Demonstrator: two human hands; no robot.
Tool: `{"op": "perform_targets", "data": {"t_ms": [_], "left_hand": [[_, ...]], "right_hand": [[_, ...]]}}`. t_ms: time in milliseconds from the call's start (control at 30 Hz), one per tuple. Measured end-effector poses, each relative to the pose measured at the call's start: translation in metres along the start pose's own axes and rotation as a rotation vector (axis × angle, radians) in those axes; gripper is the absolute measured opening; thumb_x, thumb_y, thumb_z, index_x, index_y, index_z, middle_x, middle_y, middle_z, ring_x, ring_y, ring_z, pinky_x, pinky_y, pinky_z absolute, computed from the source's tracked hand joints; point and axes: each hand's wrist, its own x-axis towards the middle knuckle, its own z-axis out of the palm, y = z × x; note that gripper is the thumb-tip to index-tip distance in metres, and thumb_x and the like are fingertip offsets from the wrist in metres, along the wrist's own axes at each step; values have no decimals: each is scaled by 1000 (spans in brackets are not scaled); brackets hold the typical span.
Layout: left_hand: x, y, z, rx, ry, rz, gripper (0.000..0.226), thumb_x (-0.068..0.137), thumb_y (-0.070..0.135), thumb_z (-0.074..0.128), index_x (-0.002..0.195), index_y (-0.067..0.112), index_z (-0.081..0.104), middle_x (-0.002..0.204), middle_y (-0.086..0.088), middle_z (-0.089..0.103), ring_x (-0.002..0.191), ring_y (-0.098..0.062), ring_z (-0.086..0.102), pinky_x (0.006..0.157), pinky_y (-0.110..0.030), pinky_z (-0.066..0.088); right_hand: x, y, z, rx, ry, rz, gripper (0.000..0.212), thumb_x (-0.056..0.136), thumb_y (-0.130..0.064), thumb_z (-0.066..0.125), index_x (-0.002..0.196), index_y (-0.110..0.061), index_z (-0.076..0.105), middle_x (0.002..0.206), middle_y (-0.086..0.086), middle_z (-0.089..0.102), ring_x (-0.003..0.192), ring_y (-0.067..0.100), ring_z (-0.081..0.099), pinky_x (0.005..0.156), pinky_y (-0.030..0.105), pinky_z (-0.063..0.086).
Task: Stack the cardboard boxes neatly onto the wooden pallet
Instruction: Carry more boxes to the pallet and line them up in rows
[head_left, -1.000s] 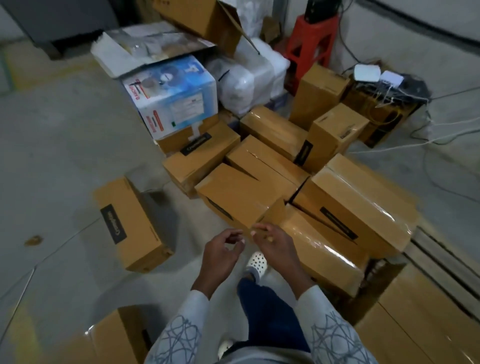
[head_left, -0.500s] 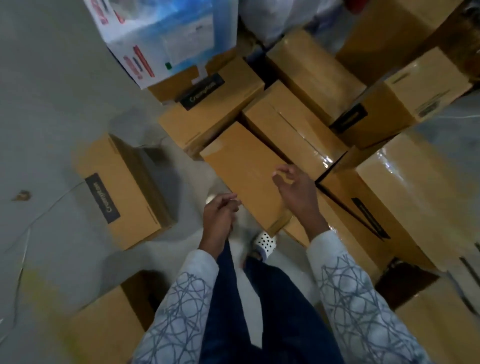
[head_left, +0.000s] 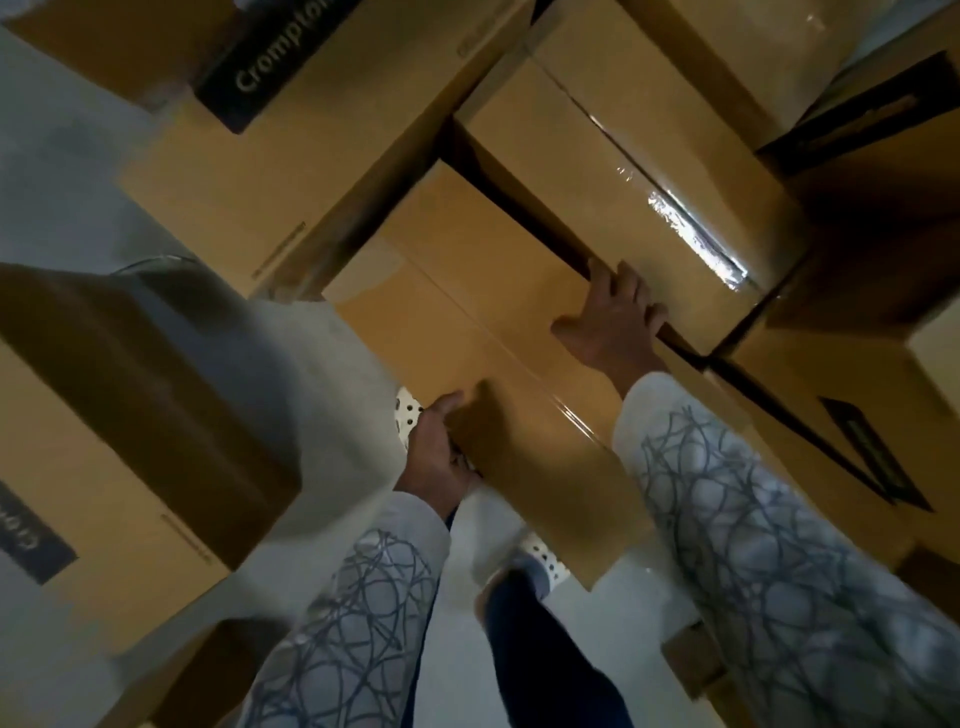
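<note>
Head view, person bent low over the pile. Half a second ago both hands hung free above the cartons, the left beside the knee and the right just over the pile. Now both are closed on one brown rectangular cardboard box (head_left: 467, 312) at the centre of the view.

The left hand (head_left: 434, 452) holds its near-left edge, thumb on the top face and fingers tucked beneath. The right hand (head_left: 613, 322) lies on the top face with its fingers hooked over the far-right edge, into the dark gap before a tape-sealed brown carton (head_left: 623, 171). The hands are thus apart, on opposite edges. This probably means the grasp is made and the lift is next; nothing has yet been placed.

The box has a matt, uncreased top face crossed lengthwise by a strip of clear glossy tape. It runs from the near right to the far left. Its far end lies against a brown carton with a dark printed label (head_left: 249, 156), and its near corner juts over the grey concrete floor (head_left: 62, 171) above a white perforated shoe (head_left: 540, 558). Whether it already lifts clear cannot be told.

The wooden pallet is out of view.
</note>
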Motion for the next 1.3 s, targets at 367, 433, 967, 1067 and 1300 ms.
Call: {"op": "perform_targets", "data": {"t_ms": [367,433,967,1067,1300], "left_hand": [[-71,5,14,234,47,62,13,84,24,73,88,16,64,92,-8,62,86,-29,56,91,-45,47],[-102,-9,13,312,50,118,30,73,28,80,97,14,68,100,-10,67,91,-31,60,92,-48,52],[-465,-293,-8,1051,-141,1148,90,68,51,79,144,20,40,143,-6,49,131,-39,42,110,-59,29],[-535,-359,-3,1300,-238,1479,86,75,52,76,146,22,40,151,-8,45,139,-36,35,114,-56,22],[-646,-535,-2,1752,-567,2240,62,81,54,64,135,24,57,138,-4,58,129,-30,44,109,-43,17]], "right_hand": [[-61,27,-17,362,137,240,84,86,-54,70,155,-22,35,157,5,39,145,31,31,120,52,19],[-103,39,-33,414,208,257,79,88,-56,69,152,-22,38,155,5,42,143,32,33,118,52,21],[-598,221,-103,1114,791,720,105,76,-88,54,159,-26,32,163,8,27,148,42,27,115,69,29],[-700,252,-77,1383,895,777,112,70,-95,45,150,-17,44,151,13,43,135,40,46,110,62,41],[-809,284,-9,2156,856,865,119,63,-103,44,144,-16,52,132,17,64,113,42,64,84,57,60]]}}
